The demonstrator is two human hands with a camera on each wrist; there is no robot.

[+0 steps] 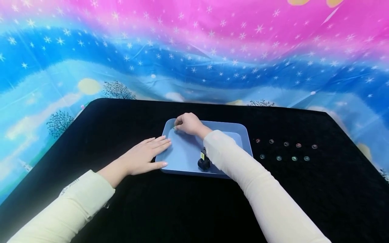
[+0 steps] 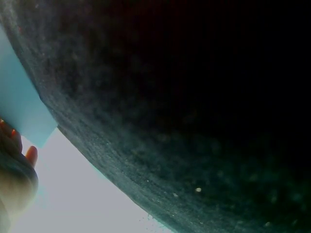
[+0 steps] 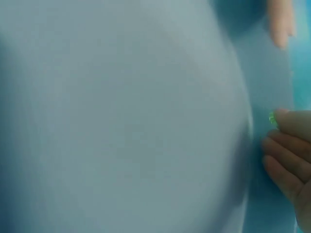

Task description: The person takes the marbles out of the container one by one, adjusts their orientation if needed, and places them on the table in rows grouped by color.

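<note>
A shallow blue-grey tray (image 1: pixel 188 152) lies on the black table. Over its far left corner, my right hand (image 1: pixel 189 123) pinches a small green piece (image 3: pixel 272 118) between thumb and fingertips, mostly hidden by them. In the right wrist view the right hand's fingers (image 3: pixel 286 158) are close to the tray's side wall. My left hand (image 1: pixel 146 155) lies flat at the tray's left rim, with its fingertips over the edge and the thumb toward the near corner. Only part of the left hand (image 2: pixel 17 165) shows in the left wrist view.
To the right of the tray, several small round discs (image 1: pixel 286 144) with coloured markings lie in two rows on the black tablecloth (image 1: pixel 146 209). A black wrist camera (image 1: pixel 204 160) hangs under the right cuff, over the tray. Behind the table hangs a pink and blue patterned cloth (image 1: pixel 194 50).
</note>
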